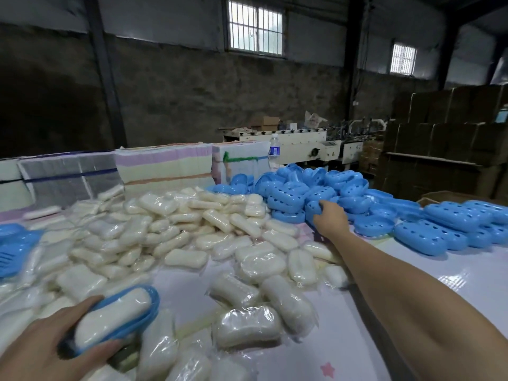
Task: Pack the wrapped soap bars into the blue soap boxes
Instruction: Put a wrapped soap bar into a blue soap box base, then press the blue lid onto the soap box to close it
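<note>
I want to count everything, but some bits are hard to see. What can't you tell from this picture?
- Head view: bottle label, too small to read.
- Blue tray in the left hand: soap hides its inside.
- Right hand fingertips: hidden behind a blue lid.
- Blue stack: cut off by the left edge.

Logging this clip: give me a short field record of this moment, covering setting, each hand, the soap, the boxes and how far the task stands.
setting: warehouse table, one head view
left hand: holds a blue box half with a wrapped soap bar lying in it
right hand: reaches out, fingers on a blue box piece at the edge of the blue box pile
soap heap: many wrapped bars, centre and left of table
background: water bottle, stacked cartons
progress: held bar seated, no cover on it yet
</note>
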`<control>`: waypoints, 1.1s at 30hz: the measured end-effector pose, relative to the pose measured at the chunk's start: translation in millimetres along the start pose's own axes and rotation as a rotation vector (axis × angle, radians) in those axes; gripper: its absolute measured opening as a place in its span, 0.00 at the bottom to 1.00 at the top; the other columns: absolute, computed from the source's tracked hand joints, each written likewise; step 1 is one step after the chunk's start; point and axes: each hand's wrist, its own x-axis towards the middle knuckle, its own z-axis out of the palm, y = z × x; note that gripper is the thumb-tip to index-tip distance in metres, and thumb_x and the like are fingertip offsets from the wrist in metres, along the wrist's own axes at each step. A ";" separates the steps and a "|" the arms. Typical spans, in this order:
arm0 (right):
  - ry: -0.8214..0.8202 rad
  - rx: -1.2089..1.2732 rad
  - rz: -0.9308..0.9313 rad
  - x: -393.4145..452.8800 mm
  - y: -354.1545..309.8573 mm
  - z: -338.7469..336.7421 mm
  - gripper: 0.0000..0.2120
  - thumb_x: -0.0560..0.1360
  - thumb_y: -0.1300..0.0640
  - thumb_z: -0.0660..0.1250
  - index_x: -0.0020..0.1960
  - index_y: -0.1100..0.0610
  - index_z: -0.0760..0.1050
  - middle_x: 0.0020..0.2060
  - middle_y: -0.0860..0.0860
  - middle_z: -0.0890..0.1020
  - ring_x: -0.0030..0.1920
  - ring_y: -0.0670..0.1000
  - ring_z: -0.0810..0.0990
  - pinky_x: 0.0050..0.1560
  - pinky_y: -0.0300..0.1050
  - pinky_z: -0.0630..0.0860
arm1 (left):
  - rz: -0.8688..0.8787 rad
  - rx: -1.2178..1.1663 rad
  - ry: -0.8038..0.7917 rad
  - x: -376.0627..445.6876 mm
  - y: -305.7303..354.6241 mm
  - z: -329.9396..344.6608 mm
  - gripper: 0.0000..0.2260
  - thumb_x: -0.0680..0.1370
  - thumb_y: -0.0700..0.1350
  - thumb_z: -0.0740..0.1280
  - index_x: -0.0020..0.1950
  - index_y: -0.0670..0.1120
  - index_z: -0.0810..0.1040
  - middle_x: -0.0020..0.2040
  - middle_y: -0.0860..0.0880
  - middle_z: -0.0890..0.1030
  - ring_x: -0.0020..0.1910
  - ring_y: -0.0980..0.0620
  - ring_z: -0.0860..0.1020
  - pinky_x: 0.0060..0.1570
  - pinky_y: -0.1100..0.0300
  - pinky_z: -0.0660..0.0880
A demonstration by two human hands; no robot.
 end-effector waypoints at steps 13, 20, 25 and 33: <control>-0.098 0.738 0.063 -30.5 -52.2 -20.2 0.13 0.75 0.66 0.65 0.56 0.53 0.81 0.46 0.53 0.82 0.41 0.51 0.79 0.46 0.51 0.79 | 0.054 -0.007 0.014 -15.5 38.9 -5.6 0.32 0.51 0.80 0.70 0.54 0.77 0.73 0.46 0.63 0.83 0.44 0.60 0.81 0.42 0.64 0.76; -0.607 1.317 0.195 -102.7 -146.1 -39.1 0.12 0.78 0.65 0.61 0.48 0.55 0.83 0.49 0.53 0.85 0.44 0.51 0.82 0.40 0.43 0.79 | 0.134 0.033 -0.004 -29.9 69.2 -11.3 0.35 0.58 0.63 0.78 0.62 0.53 0.80 0.47 0.64 0.80 0.45 0.65 0.78 0.43 0.74 0.70; -1.157 1.370 0.182 -160.4 -199.8 -32.1 0.11 0.77 0.64 0.64 0.48 0.60 0.86 0.47 0.56 0.86 0.45 0.55 0.85 0.53 0.54 0.80 | 0.160 0.018 0.020 -38.7 80.4 -16.0 0.24 0.62 0.65 0.78 0.54 0.65 0.77 0.45 0.60 0.82 0.45 0.63 0.79 0.45 0.69 0.74; -0.888 1.001 -0.123 -211.2 -236.3 6.7 0.11 0.76 0.55 0.69 0.51 0.62 0.83 0.46 0.58 0.85 0.43 0.53 0.81 0.44 0.47 0.75 | 0.147 -0.005 0.017 -36.2 79.8 -16.2 0.28 0.63 0.62 0.76 0.62 0.57 0.81 0.51 0.58 0.84 0.49 0.62 0.80 0.50 0.58 0.77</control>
